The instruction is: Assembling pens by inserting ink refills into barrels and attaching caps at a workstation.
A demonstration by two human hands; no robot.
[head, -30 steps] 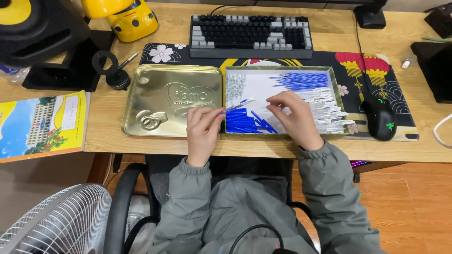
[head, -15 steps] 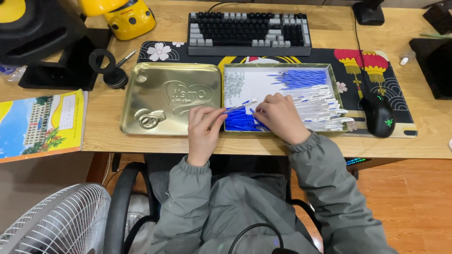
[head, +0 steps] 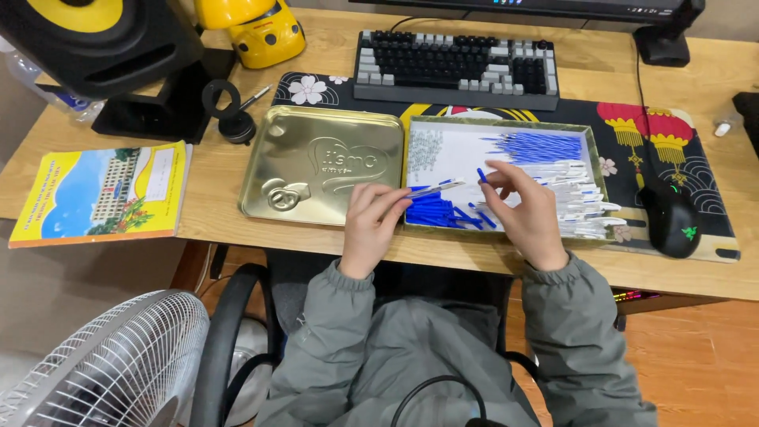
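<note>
A shallow gold tin tray (head: 506, 124) on the desk holds several loose pen parts: blue caps (head: 435, 212), blue refills (head: 541, 146) and white pen barrels (head: 581, 198). My left hand (head: 371, 221) pinches one white pen barrel (head: 433, 190) at the tray's left edge, tip pointing right. My right hand (head: 526, 207) hovers over the tray's middle, its fingertips pinching a small blue cap (head: 481, 175) just right of the barrel's tip. The two pieces are close but apart.
The tin's gold lid (head: 316, 166) lies left of the tray. A keyboard (head: 455, 67) sits behind, a black mouse (head: 672, 217) on the patterned desk mat at right. A yellow booklet (head: 103, 194), speaker (head: 103, 39) and floor fan (head: 103, 368) are at left.
My right hand came off the pile at the tray's front and rose with a blue cap. My left hand lifted a white barrel towards it.
</note>
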